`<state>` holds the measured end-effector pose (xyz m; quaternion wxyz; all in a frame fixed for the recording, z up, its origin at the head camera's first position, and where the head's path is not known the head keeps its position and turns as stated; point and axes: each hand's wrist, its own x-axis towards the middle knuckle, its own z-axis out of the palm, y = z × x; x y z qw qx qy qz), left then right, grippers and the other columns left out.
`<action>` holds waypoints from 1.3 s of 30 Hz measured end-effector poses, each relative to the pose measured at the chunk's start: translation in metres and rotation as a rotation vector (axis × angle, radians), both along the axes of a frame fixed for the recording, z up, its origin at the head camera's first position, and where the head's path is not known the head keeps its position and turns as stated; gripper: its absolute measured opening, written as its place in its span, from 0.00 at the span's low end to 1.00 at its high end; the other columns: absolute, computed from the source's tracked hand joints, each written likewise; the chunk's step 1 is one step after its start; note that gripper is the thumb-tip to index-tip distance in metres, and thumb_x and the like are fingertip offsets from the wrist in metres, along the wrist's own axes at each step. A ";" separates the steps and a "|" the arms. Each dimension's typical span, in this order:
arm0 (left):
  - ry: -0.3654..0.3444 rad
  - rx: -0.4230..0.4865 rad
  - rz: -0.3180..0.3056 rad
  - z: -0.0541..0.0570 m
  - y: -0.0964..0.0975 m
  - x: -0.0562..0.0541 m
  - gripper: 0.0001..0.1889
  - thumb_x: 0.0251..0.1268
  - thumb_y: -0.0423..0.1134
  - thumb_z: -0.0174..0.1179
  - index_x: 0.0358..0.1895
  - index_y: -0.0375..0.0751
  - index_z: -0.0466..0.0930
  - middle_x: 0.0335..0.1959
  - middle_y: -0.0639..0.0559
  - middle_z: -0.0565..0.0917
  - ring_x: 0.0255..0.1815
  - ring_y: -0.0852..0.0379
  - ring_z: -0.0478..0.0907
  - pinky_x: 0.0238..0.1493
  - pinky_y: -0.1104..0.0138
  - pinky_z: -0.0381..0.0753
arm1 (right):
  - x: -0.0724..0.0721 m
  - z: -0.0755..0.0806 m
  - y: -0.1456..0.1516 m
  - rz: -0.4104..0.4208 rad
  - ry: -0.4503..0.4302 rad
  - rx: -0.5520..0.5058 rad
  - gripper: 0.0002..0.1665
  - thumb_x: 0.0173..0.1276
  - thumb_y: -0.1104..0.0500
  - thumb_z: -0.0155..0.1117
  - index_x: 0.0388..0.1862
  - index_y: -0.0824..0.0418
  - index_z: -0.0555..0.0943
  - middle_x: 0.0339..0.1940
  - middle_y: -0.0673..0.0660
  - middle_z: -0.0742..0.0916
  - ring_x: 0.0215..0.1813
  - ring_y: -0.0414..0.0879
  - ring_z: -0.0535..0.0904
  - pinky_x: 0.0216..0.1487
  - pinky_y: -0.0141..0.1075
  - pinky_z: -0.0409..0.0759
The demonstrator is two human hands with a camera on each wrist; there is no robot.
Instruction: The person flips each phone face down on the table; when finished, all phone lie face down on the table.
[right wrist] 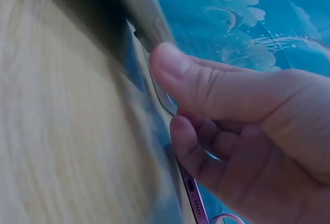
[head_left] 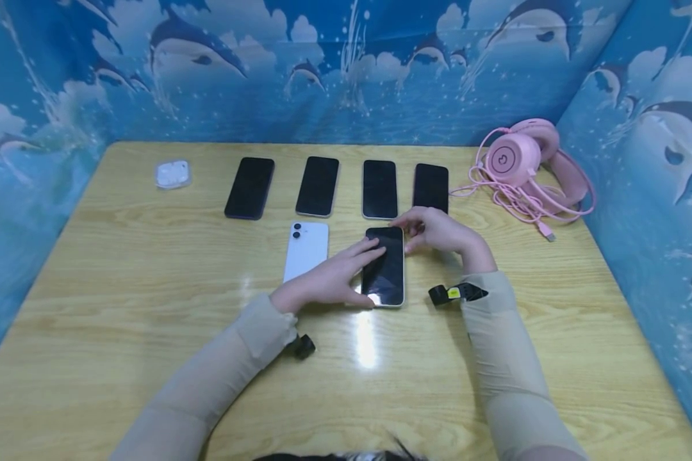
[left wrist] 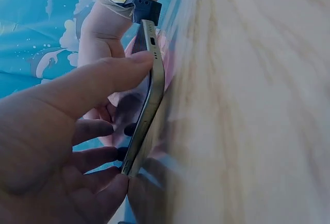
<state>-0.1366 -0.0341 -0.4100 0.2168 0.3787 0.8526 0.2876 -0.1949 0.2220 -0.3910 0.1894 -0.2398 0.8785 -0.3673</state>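
Observation:
A smartphone with a black screen and pale frame is face up close over the table in front of me. My left hand reaches over its left side; straight fingertips touch the screen and the thumb is at the bottom edge, beside the charging port. With my right hand I grip the upper right corner, its thumb against the side edge and the other fingers curled in. A white phone lies back up to the left, its lower part hidden by my left hand.
Along the back lie several dark-screened phones, among them a black phone. My right hand is close below the rightmost phone. Pink headphones with a coiled cable occupy the back right, and a small clear case the back left.

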 end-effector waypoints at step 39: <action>-0.112 0.118 0.085 0.039 -0.049 -0.026 0.49 0.46 0.46 0.76 0.72 0.42 0.59 0.67 0.49 0.69 0.67 0.52 0.64 0.69 0.57 0.60 | 0.008 -0.009 -0.057 -0.020 -0.023 -0.159 0.44 0.56 0.64 0.73 0.71 0.66 0.64 0.63 0.63 0.73 0.56 0.56 0.75 0.54 0.41 0.79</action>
